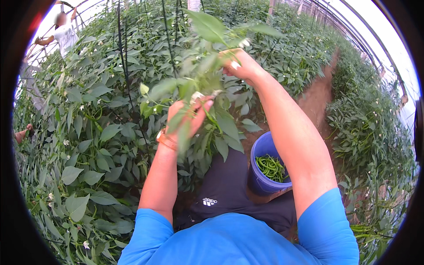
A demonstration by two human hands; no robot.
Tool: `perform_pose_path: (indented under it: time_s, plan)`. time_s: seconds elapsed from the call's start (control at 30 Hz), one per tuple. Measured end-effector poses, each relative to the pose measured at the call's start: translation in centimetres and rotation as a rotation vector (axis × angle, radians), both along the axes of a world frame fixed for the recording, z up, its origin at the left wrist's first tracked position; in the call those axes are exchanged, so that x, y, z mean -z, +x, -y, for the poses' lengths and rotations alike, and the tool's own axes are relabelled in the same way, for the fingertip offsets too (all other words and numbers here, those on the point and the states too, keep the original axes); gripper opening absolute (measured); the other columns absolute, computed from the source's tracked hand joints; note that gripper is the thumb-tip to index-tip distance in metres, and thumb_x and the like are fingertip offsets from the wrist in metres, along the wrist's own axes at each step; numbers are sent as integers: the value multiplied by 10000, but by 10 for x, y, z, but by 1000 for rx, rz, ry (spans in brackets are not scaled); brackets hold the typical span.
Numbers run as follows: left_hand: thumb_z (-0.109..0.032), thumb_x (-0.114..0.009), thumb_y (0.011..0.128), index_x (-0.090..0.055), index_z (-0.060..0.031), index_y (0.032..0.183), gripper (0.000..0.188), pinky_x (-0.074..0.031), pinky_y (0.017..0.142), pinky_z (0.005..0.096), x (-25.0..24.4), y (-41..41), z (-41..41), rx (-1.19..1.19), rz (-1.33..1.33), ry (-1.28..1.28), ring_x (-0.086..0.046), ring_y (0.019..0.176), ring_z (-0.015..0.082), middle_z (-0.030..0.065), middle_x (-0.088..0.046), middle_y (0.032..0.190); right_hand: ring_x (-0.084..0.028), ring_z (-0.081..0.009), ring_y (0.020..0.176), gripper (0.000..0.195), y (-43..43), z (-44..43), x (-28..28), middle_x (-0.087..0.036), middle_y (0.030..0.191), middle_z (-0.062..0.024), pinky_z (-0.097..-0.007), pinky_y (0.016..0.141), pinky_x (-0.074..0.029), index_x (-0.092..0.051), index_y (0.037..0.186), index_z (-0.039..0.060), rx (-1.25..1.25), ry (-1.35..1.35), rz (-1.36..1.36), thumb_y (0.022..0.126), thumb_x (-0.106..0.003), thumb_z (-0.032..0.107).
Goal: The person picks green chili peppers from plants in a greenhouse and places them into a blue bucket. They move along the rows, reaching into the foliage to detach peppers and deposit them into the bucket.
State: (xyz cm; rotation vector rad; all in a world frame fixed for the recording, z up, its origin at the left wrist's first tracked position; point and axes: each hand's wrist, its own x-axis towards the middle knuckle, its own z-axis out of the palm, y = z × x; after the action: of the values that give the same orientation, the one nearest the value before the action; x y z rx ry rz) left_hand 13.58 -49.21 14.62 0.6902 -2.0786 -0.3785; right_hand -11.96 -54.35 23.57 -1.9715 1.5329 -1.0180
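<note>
My left hand (188,117), with a band at the wrist, is in the middle of a pepper plant (227,127), its fingers bent among the leaves and partly hidden by a blurred leaf. Higher and to the right, my right hand (238,64) is closed around an upper part of the same plant, with leaves and white flowers about it. A slim green pepper (212,121) hangs just right of my left fingertips. Beneath my right forearm stands a blue bucket (258,177) holding many green chili peppers (270,168).
Dense pepper plants (96,159) fill the left side, with dark strings (124,63) rising through them. A dirt path (316,99) runs at the right between rows. Another person (66,34) stands at the upper left; a separate hand (29,127) shows at the left edge.
</note>
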Motion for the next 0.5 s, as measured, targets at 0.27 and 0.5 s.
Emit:
perform_pose_path:
  time_s: [0.27, 0.5]
  plan:
    - [-200, -699, 903, -716, -76, 1191, 314, -581, 809, 426, 37, -49, 2, 189, -104, -234, -714, 949, 352, 167, -728, 1097, -650, -105, 1093, 505, -40, -2, -20, -733, 1246, -22, -299, 932, -529, -670, 1399, 71, -220, 251, 36, 1036, -675, 422]
    - [-133, -747, 832, -637, -18, 1266, 463, -570, 899, 479, 30, -46, -65, 189, -53, -36, -675, 1038, 398, 189, -652, 1211, -690, -174, 1034, 519, -106, -78, 33, -717, 1234, -73, -293, 889, -554, -591, 1474, 57, -5, 191, 627, 1042, -664, 336]
